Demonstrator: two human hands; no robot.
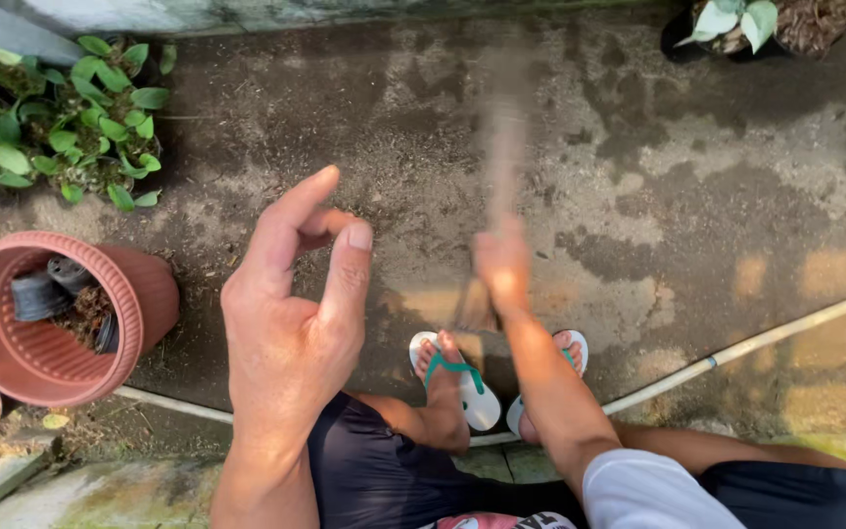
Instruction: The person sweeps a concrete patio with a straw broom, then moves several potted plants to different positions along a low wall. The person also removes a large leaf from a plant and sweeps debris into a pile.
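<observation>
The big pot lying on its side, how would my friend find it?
Start at the leafy green plant in the top left corner, then look just below it. There lies a round, ribbed, terracotta-coloured plastic pot, tipped on its side on the stained concrete ground. Only it has small black pots tucked inside.

Left hand (291, 304) raised empty; right hand (503, 263) around blurred stick (504, 147).

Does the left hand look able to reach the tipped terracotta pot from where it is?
Probably yes: the left hand is raised and empty, and the terracotta pot lies just to its left with nothing between them.
</observation>
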